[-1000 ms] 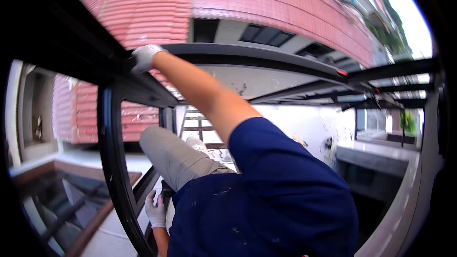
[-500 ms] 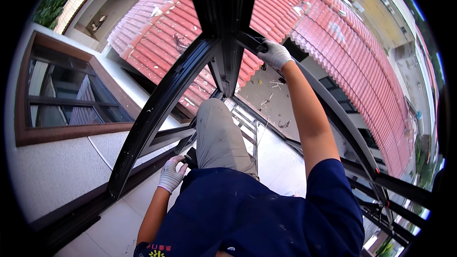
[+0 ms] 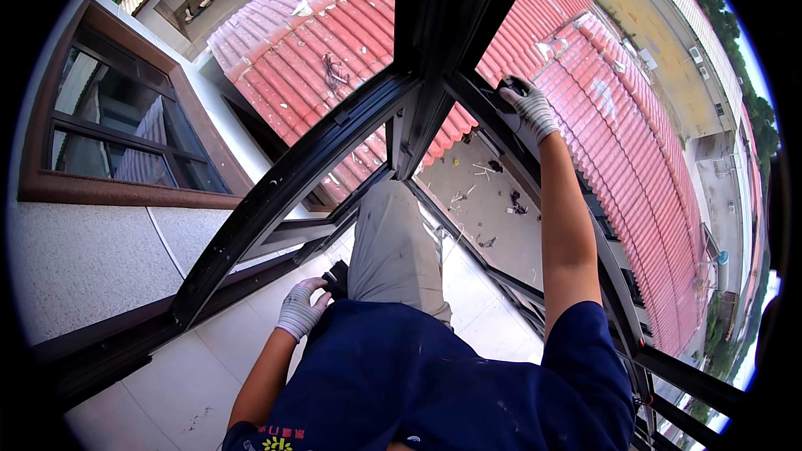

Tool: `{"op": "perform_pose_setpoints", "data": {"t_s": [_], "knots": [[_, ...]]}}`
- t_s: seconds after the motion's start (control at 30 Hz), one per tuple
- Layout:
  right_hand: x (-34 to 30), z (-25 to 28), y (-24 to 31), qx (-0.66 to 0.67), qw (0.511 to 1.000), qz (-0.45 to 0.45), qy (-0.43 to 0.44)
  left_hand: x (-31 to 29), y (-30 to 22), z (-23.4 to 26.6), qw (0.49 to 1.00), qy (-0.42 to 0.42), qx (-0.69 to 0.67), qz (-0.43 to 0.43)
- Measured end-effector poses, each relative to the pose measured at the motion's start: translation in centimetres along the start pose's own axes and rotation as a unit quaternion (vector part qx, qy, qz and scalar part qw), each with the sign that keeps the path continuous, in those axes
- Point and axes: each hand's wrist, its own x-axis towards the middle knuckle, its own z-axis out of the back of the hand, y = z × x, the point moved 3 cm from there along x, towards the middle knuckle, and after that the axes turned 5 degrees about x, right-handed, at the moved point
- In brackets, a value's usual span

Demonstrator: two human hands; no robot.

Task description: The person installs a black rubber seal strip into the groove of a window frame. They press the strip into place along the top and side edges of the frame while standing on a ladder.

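Observation:
My right hand [image 3: 533, 113], in a white striped glove, reaches up and ahead along the right-hand black rail [image 3: 494, 117] of the window frame. Its fingers curl round a small dark object [image 3: 510, 88] beside the rail, whose kind I cannot make out. Low on the left, my gloved left hand [image 3: 302, 309] is beside my thigh. Its fingertips close on a blocky black object [image 3: 336, 279] against my trousers; its kind is unclear. Ahead of me rises the thick black corner post [image 3: 447, 21], where the left frame rail [image 3: 288, 171] meets the right one.
My bent knee [image 3: 393, 225] points toward the corner, above white floor tiles [image 3: 180, 376]. Outside, beyond the frame, lie red tiled roofs [image 3: 326, 42] and a littered yard far below [image 3: 468, 184]. A brown-framed window [image 3: 134, 129] is set in the wall at left.
The view has shifted, so the post now stands farther right. My right hand has turned and its fingers curl more tightly round the dark object. My left hand stays by my thigh.

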Motion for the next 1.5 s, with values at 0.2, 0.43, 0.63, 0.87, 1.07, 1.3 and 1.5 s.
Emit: {"op": "perform_pose_setpoints", "data": {"t_s": [0.2,0.43,0.63,0.87,1.07,1.3,1.5], "knots": [[2.7,-3.7,1.1,-0.027,0.999,0.022,-0.007,-0.1,0.3,1.2,1.0,-0.001,0.005,0.017],[5.2,-6.4,-3.6,-0.063,0.971,0.176,-0.15,-1.6,2.3,2.3,0.998,-0.016,0.021,0.049],[4.4,-6.1,-2.4,-0.136,0.972,0.151,-0.118,-1.6,2.2,1.8,0.996,0.023,0.028,0.084],[4.5,-7.2,-1.1,-0.334,0.918,0.171,-0.129,-0.6,1.5,1.8,0.997,0.005,0.023,0.073],[6.0,-5.7,-3.7,-0.22,0.944,0.224,-0.102,-1.4,1.9,2.6,0.997,-0.017,0.033,0.061],[1.8,-6.9,1.0,-0.233,0.884,0.333,-0.231,-3.6,4.1,2.2,0.99,-0.099,0.055,0.089],[-8.5,-13.7,2.7,-0.286,0.885,0.356,-0.094,-4.5,5.4,3.1,0.96,-0.245,0.092,0.102]]}}
